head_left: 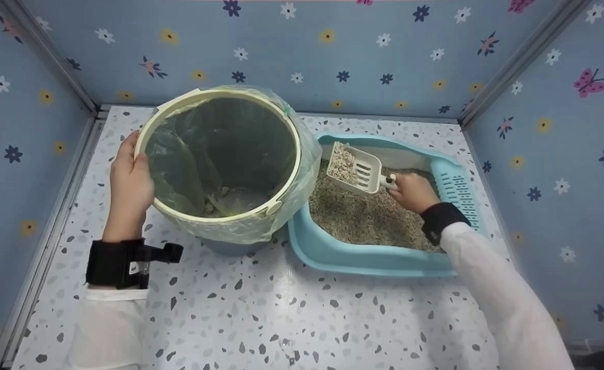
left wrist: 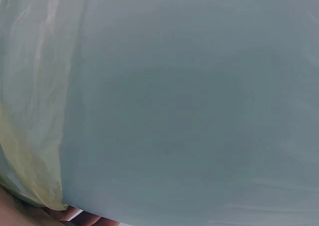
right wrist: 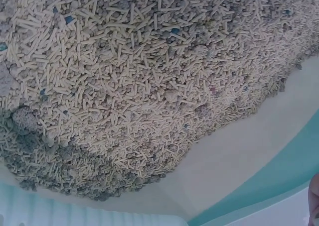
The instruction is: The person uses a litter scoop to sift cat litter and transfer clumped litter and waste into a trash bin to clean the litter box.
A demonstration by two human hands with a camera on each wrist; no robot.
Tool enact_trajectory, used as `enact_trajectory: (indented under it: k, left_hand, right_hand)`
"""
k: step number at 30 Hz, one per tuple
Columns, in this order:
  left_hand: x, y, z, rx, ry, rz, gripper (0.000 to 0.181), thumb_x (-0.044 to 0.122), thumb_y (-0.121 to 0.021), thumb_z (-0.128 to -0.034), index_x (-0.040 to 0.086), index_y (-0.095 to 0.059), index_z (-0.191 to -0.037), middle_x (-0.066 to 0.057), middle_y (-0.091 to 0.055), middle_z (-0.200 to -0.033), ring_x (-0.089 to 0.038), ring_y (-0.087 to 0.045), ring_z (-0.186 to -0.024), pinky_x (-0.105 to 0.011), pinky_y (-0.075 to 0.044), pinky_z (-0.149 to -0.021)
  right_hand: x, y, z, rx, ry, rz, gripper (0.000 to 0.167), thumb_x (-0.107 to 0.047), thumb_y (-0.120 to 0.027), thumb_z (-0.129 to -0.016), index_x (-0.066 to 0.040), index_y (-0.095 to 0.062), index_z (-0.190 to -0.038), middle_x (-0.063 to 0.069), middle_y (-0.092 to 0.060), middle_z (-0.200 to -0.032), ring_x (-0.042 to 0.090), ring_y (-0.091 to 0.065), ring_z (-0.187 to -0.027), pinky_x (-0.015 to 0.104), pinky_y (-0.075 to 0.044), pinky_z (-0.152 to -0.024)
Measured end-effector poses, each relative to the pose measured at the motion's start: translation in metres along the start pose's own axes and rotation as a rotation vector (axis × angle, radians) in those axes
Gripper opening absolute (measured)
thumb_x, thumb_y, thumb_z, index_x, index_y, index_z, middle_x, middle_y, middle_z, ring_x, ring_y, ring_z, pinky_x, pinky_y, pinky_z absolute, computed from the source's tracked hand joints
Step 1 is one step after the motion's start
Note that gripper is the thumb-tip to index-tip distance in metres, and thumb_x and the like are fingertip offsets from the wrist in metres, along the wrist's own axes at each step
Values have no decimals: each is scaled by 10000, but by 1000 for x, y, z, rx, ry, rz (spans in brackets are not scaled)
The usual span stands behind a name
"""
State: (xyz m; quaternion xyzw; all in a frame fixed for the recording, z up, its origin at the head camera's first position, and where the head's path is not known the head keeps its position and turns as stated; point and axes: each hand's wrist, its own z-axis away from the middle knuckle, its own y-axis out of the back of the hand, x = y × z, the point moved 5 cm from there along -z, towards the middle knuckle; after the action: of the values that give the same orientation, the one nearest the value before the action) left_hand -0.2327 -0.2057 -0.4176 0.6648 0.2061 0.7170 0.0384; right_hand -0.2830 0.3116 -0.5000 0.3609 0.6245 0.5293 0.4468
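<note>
My right hand (head_left: 413, 192) grips the handle of a pale slotted litter scoop (head_left: 368, 172). Pale litter clumps (head_left: 342, 163) lie in the scoop's front part. It is held over the blue litter box (head_left: 332, 252), close to the bin's right side. At the left, my left hand (head_left: 131, 187) holds the trash bin (head_left: 230, 247) at its cream rim. A thin yellowish bag lines the bin and folds over the rim; some clumps lie at its bottom. The left wrist view shows the bin's wall (left wrist: 189, 111) and a few fingers (left wrist: 84, 218) against it.
Litter (right wrist: 149, 76) made of thin pellets and grains covers the litter box's floor. Both containers stand side by side on a speckled white surface (head_left: 260, 318). Blue flower-patterned panels (head_left: 281, 56) enclose the back and both sides.
</note>
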Motion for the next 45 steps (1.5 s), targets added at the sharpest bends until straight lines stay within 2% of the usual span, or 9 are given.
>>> enact_trajectory:
  k: [8, 14, 18, 23, 27, 35, 40, 45]
  left_hand:
    - [-2, 0, 0, 0, 7, -1, 492, 138, -194, -1034, 110, -146, -1523, -103, -197, -1559, -234, -231, -1407, -390, -234, -1140]
    - [-1, 0, 0, 1, 7, -4, 492, 138, -197, -1034, 112, -149, -1523, -106, -204, -1556, -239, -241, -1402, -396, -247, -1135]
    - [-1, 0, 0, 2, 7, -5, 493, 140, -201, -1034, 116, -154, -1524, -109, -207, -1555, -249, -247, -1398, -408, -254, -1131]
    - [-2, 0, 0, -1, 11, -5, 494, 142, -197, -1034, 123, -149, -1525, -105, -202, -1557, -248, -246, -1398, -408, -253, -1131]
    - [-2, 0, 0, -7, 0, -5, 495, 138, -194, -1033, 116, -140, -1525, -112, -193, -1558, -245, -227, -1405, -410, -237, -1137]
    - [0, 0, 1, 5, -17, -17, 490, 130, -208, -1034, 90, -157, -1520, -133, -207, -1551, -246, -215, -1410, -406, -215, -1144]
    - [0, 0, 1, 10, -28, -10, 488, 123, -211, -1032, 69, -166, -1515, -138, -207, -1550, -248, -213, -1411, -400, -207, -1148]
    - [1, 0, 1, 10, -32, -10, 489, 123, -210, -1031, 73, -167, -1515, -136, -209, -1550, -248, -220, -1409, -402, -215, -1146]
  right_hand:
    - [2, 4, 8, 16, -21, -63, 176, -152, -590, -900, -1, -576, -811, 171, -603, -684, 321, -563, -597, 465, -452, -568]
    - [1, 6, 12, 59, 2, -118, 148, -128, -588, -886, -17, -561, -791, 132, -568, -635, 288, -539, -561, 447, -455, -543]
    - [1, 9, 13, 84, 22, -116, 150, -124, -593, -883, -29, -564, -772, 120, -561, -623, 294, -541, -566, 455, -457, -543]
    - [2, 16, 14, 129, 55, -56, 138, -115, -609, -864, -30, -567, -762, 140, -575, -619, 336, -567, -576, 488, -466, -557]
    - [2, 21, 17, 186, 95, 22, 110, -123, -631, -848, -19, -596, -838, 145, -603, -645, 341, -582, -574, 487, -479, -551]
    - [3, 32, 22, 351, 143, 160, 189, -196, -711, -825, -42, -601, -826, 115, -600, -586, 287, -497, -435, 456, -406, -405]
    - [2, 35, 25, 434, 236, 243, 157, -135, -714, -787, -41, -592, -817, 112, -619, -581, 248, -457, -383, 418, -368, -355]
    - [0, 36, 28, 516, 312, 287, 186, -110, -695, -808, -52, -530, -745, 80, -565, -533, 224, -436, -362, 397, -360, -338]
